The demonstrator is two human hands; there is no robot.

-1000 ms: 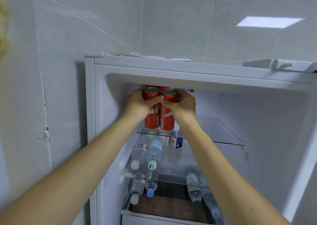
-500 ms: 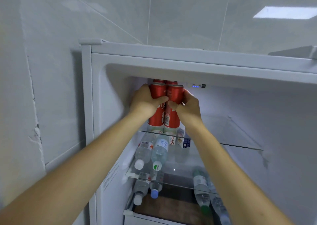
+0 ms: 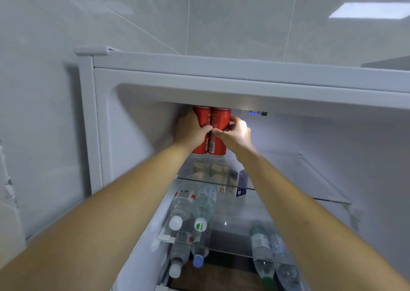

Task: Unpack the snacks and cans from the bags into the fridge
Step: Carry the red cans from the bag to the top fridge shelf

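Left hand (image 3: 191,131) clamped round the left red can (image 3: 202,122), right hand (image 3: 236,135) round the right can (image 3: 220,124), both upright, touching, high inside the fridge (image 3: 221,86), over its top glass shelf (image 3: 288,179).

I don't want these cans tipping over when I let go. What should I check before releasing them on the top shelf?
1. Left hand grips the left red can: ok.
2. Right hand grips the right red can: ok.
3. Cans upright, side by side: ok.
4. Can bases flat on the top glass shelf: cannot tell, wrists hide part of them.
5. Room behind the cans: cannot tell.
6. Free shelf to the right: ok.
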